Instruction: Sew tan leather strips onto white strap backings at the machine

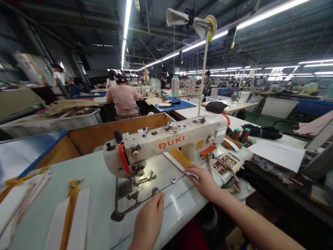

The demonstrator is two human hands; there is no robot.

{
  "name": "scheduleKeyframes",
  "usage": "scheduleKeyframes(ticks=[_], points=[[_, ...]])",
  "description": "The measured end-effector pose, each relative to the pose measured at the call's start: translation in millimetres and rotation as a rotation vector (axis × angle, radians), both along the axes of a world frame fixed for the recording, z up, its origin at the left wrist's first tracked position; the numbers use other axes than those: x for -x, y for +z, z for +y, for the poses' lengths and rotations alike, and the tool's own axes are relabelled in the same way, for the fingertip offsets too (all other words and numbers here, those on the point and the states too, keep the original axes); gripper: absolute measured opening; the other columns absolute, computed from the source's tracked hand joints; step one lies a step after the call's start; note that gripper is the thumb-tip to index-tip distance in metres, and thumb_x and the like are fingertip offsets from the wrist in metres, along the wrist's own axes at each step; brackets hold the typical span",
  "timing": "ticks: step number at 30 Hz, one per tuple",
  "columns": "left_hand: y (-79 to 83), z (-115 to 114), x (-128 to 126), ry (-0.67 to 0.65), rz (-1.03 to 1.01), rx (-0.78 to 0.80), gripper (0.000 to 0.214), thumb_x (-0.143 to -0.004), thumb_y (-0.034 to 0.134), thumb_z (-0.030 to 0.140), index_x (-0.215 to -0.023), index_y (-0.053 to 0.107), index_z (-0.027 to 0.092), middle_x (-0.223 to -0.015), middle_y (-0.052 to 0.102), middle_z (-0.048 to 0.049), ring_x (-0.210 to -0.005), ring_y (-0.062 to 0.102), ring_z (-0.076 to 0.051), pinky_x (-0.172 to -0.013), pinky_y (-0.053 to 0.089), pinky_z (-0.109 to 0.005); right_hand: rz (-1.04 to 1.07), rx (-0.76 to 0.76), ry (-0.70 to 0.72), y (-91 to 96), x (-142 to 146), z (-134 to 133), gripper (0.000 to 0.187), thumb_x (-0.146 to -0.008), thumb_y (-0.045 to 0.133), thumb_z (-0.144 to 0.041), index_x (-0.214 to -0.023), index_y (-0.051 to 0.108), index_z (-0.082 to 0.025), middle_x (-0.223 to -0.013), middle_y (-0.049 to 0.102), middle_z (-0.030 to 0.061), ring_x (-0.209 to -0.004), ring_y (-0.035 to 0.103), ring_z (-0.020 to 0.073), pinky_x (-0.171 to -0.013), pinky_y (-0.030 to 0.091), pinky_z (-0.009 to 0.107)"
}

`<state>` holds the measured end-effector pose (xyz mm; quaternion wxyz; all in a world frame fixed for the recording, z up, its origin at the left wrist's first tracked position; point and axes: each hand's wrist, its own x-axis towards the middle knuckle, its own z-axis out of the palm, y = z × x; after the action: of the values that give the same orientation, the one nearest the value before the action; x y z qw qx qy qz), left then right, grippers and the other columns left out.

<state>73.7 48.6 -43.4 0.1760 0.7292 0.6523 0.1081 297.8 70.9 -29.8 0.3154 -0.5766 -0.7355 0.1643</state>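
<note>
Sewing table (102, 205). Left edge: pile of white-and-mustard strips (26, 196); near it, mustard strap (70, 215) between white panels (80, 215), metal fitting (79, 181) at far end. Front edge: left hand (150, 218), thumb and forefinger pressed together, contents unclear. Middle: DUKI sewing machine (166, 137). Beneath its arm: mustard-and-white strip (179, 159), near end pinched by right hand (202, 179). Right edge: parts tray (221, 176). Step, as judged: positioning the strip; next move calls for a flat, steady grip.
</note>
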Motion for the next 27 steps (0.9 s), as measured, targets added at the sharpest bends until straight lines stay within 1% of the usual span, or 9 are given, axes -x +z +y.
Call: scheduleKeyframes(ticks=[3, 5, 7, 9, 11, 14, 19, 24, 27], points=[[-4.1, 1.2, 2.8, -0.011, -0.011, 0.0, 0.035, -0.095, 0.035, 0.023, -0.111, 0.066, 0.02, -0.109, 0.072, -0.0082, -0.1, 0.068, -0.024, -0.083, 0.049, -0.031, -0.101, 0.068, -0.244, 13.4, -58.5, -4.0, 0.025, -0.092, 0.044, -0.016, -0.104, 0.066, -0.02, -0.105, 0.066, 0.0087, -0.099, 0.061, 0.0207, -0.091, 0.048, 0.038], [-6.9, 2.9, 4.7, -0.011, 0.005, -0.006, 0.036, -0.094, 0.035, 0.024, -0.11, 0.067, 0.021, -0.107, 0.073, -0.0081, -0.097, 0.069, -0.027, -0.079, 0.051, -0.033, -0.186, 0.137, -0.39, 22.0, -95.9, -5.6, 0.02, -0.096, 0.046, -0.024, -0.103, 0.064, -0.018, -0.103, 0.065, 0.0082, -0.093, 0.062, 0.0193, -0.087, 0.05, 0.038], [-9.7, 5.0, 6.3, -0.022, 0.025, -0.013, 0.036, -0.093, 0.035, 0.025, -0.109, 0.067, 0.024, -0.104, 0.074, -0.0065, -0.093, 0.071, -0.027, -0.076, 0.052, -0.033, -0.269, 0.212, -0.494, 27.7, -122.8, -5.6, 0.021, -0.095, 0.051, -0.032, -0.106, 0.061, -0.016, -0.105, 0.063, 0.0068, -0.089, 0.062, 0.0177, -0.082, 0.052, 0.038], [-12.0, 6.9, 7.2, -0.036, 0.034, -0.008, 0.036, -0.093, 0.035, 0.026, -0.111, 0.066, 0.025, -0.104, 0.074, -0.0052, -0.092, 0.071, -0.027, -0.076, 0.052, -0.033, -0.342, 0.284, -0.56, 28.9, -136.1, -2.8, 0.026, -0.094, 0.054, -0.036, -0.11, 0.059, -0.016, -0.108, 0.062, 0.0065, -0.09, 0.062, 0.0174, -0.08, 0.053, 0.037], [-13.4, 7.8, 7.3, -0.041, 0.032, 0.008, 0.037, -0.093, 0.033, 0.025, -0.114, 0.065, 0.024, -0.107, 0.073, -0.0052, -0.096, 0.07, -0.026, -0.079, 0.052, -0.032, -0.404, 0.346, -0.59, 26.3, -137.7, 3.2, 0.026, -0.094, 0.055, -0.036, -0.111, 0.059, -0.016, -0.11, 0.061, 0.007, -0.092, 0.062, 0.0182, -0.081, 0.053, 0.038], [-13.8, 6.8, 6.5, -0.02, 0.048, 0.026, 0.04, -0.094, 0.031, 0.026, -0.117, 0.064, 0.022, -0.11, 0.072, -0.0062, -0.099, 0.069, -0.026, -0.082, 0.052, -0.033, -0.477, 0.408, -0.59, 21.0, -128.7, 14.2, 0.026, -0.093, 0.056, -0.034, -0.111, 0.059, -0.016, -0.112, 0.061, 0.0076, -0.096, 0.061, 0.0197, -0.084, 0.052, 0.04], [-14.6, 2.5, 5.7, -0.007, 0.042, 0.011, 0.041, -0.094, 0.03, 0.027, -0.116, 0.064, 0.022, -0.113, 0.071, -0.0062, -0.101, 0.068, -0.026, -0.085, 0.051, -0.032, -0.521, 0.424, -0.563, 20.4, -117.7, 23.2, 0.026, -0.092, 0.057, -0.033, -0.111, 0.06, -0.015, -0.114, 0.061, 0.0087, -0.1, 0.061, 0.0207, -0.086, 0.051, 0.041], [-18.2, 0.4, 6.5, -0.028, -0.017, -0.059, 0.039, -0.094, 0.032, 0.026, -0.113, 0.066, 0.024, -0.111, 0.072, -0.005, -0.098, 0.069, -0.024, -0.082, 0.052, -0.03, -0.44, 0.392, -0.578, 30.2, -126.5, 17.0, 0.022, -0.093, 0.057, -0.033, -0.105, 0.061, -0.016, -0.108, 0.062, 0.0062, -0.094, 0.061, 0.0185, -0.083, 0.052, 0.039], [-14.9, -1.6, 4.9, -0.01, -0.008, -0.052, 0.037, -0.094, 0.034, 0.023, -0.111, 0.067, 0.022, -0.108, 0.073, -0.0063, -0.096, 0.07, -0.025, -0.081, 0.052, -0.032, -0.329, 0.349, -0.59, 40.5, -132.7, 3.5, 0.016, -0.092, 0.056, -0.029, -0.09, 0.061, -0.014, -0.094, 0.064, 0.0054, -0.088, 0.061, 0.018, -0.079, 0.05, 0.036]])
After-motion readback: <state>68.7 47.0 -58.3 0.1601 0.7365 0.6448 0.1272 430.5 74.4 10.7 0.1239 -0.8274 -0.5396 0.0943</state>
